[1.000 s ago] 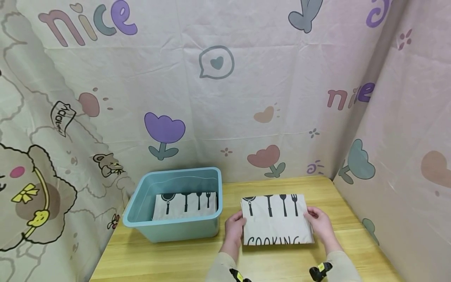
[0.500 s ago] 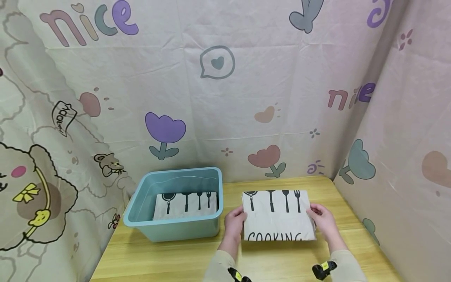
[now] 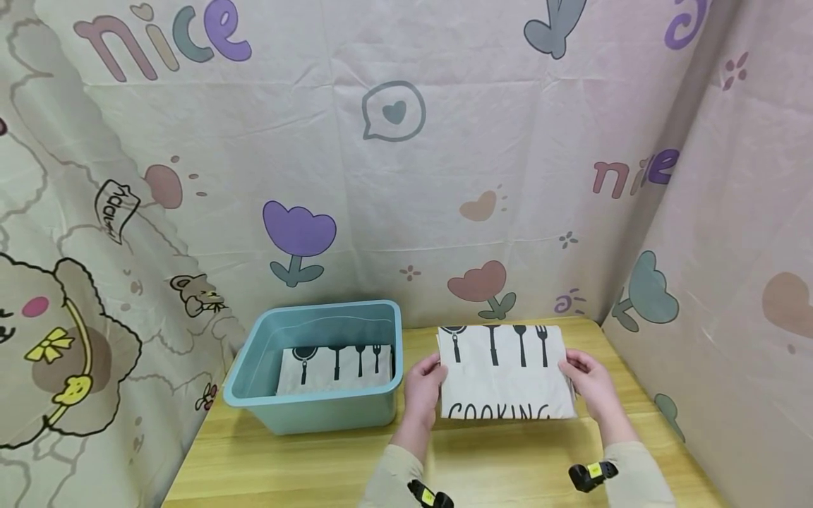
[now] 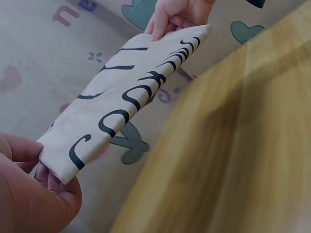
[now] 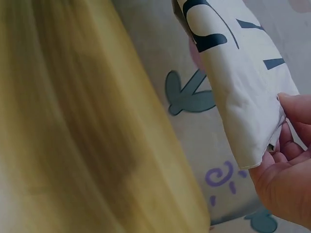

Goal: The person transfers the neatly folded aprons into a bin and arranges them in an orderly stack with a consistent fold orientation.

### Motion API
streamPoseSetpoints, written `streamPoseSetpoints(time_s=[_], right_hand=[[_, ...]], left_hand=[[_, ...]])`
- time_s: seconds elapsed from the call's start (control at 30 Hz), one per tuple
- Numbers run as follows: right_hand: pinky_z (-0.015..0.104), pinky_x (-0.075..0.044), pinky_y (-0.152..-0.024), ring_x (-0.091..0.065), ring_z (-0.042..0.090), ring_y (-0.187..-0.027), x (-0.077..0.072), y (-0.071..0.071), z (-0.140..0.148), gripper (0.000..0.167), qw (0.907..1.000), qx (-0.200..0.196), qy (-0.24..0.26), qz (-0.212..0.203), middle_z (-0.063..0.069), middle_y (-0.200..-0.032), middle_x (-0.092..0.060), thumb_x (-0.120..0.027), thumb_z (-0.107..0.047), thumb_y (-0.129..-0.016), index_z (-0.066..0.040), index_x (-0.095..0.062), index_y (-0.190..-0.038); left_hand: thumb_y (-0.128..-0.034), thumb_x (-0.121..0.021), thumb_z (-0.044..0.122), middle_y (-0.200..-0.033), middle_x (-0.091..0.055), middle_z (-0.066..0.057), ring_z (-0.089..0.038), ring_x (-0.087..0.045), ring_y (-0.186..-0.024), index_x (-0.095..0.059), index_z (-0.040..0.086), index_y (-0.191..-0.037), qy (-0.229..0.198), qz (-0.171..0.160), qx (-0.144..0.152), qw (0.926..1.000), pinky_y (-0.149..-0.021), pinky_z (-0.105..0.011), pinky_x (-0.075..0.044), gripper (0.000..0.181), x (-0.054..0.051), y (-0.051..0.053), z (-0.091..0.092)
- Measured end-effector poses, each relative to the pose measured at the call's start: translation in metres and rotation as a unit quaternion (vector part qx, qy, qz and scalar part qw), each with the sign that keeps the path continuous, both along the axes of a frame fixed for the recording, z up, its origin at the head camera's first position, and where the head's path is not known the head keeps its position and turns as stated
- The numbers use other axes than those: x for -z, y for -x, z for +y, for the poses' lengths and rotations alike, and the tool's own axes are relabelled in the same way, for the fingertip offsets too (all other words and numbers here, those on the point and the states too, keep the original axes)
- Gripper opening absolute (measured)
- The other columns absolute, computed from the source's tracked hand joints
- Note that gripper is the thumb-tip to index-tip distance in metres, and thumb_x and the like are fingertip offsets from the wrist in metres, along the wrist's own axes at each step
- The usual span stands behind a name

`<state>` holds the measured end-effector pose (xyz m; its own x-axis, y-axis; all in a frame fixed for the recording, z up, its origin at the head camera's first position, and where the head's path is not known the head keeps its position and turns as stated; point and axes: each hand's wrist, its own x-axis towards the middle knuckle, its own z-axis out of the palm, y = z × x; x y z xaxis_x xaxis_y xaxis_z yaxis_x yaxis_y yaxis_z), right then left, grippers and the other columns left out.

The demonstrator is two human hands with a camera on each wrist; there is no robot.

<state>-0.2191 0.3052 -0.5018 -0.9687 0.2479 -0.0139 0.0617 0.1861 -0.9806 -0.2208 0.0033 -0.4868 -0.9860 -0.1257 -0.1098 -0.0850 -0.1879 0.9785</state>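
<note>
A folded white cloth [image 3: 508, 384] with dark kitchen-utensil prints and the word COOKING is held up off the table between both hands. My left hand [image 3: 420, 391] pinches its left edge, thumb on top and fingers beneath, as the left wrist view also shows. At the opposite edge, my right hand [image 3: 593, 384] grips the cloth between thumb and fingers; the right wrist view shows the fingertips tucked under the fold [image 5: 243, 107]. To the left, a blue plastic bin [image 3: 317, 410] contains another folded cloth [image 3: 317, 374] with the same utensil print.
The wooden table [image 3: 305, 469] runs beneath everything, and the bin stands on its left part. A patterned curtain [image 3: 406, 197] hangs close behind the table and along both sides. The bin's right wall is just left of my left hand.
Both hands have raised the folded cloth higher off the table and moved it slightly away from me and to the right. The bin and the cloth in it have stayed put.
</note>
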Motion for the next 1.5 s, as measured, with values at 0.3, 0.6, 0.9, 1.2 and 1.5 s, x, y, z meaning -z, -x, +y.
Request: streamPoseSetpoints(time_s=[0.3,0.6,0.9,1.2,1.5], right_hand=[[0.021,-0.053,-0.068,-0.055,0.004,-0.081,-0.025,0.009,-0.014,0.032,0.9992,-0.008,0.029,0.026,-0.007,-0.092,-0.057,-0.064,-0.008,-0.096,0.009,-0.056,-0.122],[0.02,-0.053,-0.066,-0.057,0.003,-0.079,-0.042,0.017,-0.046,0.028,0.9965,-0.025,0.064,0.048,-0.006,-0.09,-0.059,-0.062,-0.001,-0.095,0.011,-0.056,-0.119],[0.02,-0.052,-0.066,-0.056,0.005,-0.079,-0.051,0.026,-0.081,0.036,0.9943,-0.048,0.075,0.06,0.002,-0.093,-0.06,-0.061,-0.001,-0.095,0.018,-0.051,-0.124],[0.019,-0.05,-0.064,-0.053,0.006,-0.079,-0.054,0.032,-0.118,0.032,0.9927,-0.043,0.093,0.063,0.002,-0.09,-0.056,-0.06,0.003,-0.095,0.018,-0.054,-0.122],[0.02,-0.05,-0.063,-0.055,0.008,-0.079,-0.054,0.037,-0.152,0.03,0.9913,-0.051,0.106,0.058,0.003,-0.091,-0.06,-0.061,0.002,-0.094,0.014,-0.058,-0.122]], left_hand=[[-0.0911,-0.065,0.001,-0.126,-0.063,-0.018,-0.023,-0.059,-0.11,-0.062,0.0,-0.131,0.005,0.032,0.0,0.9995,-0.089,-0.033,-0.052,0.04,-0.033,0.001,-0.019],[-0.0927,-0.065,0.004,-0.125,-0.064,-0.017,-0.018,-0.06,-0.1,-0.062,0.002,-0.132,0.017,0.038,-0.011,0.9991,-0.077,-0.026,-0.052,0.039,-0.047,0.009,-0.053],[-0.0962,-0.062,0.005,-0.132,-0.059,-0.017,-0.023,-0.058,-0.11,-0.061,0.004,-0.134,0.003,0.035,-0.026,0.999,-0.087,-0.029,-0.053,0.038,-0.057,0.011,-0.088],[-0.0966,-0.061,0.005,-0.137,-0.056,-0.019,-0.024,-0.055,-0.114,-0.058,0.003,-0.137,0.023,0.035,-0.043,0.9982,-0.084,-0.024,-0.051,0.04,-0.058,0.012,-0.119],[-0.097,-0.06,0.005,-0.138,-0.055,-0.021,-0.024,-0.054,-0.116,-0.057,0.0,-0.137,0.06,0.03,-0.057,0.9961,-0.078,-0.015,-0.049,0.04,-0.062,0.013,-0.152]])
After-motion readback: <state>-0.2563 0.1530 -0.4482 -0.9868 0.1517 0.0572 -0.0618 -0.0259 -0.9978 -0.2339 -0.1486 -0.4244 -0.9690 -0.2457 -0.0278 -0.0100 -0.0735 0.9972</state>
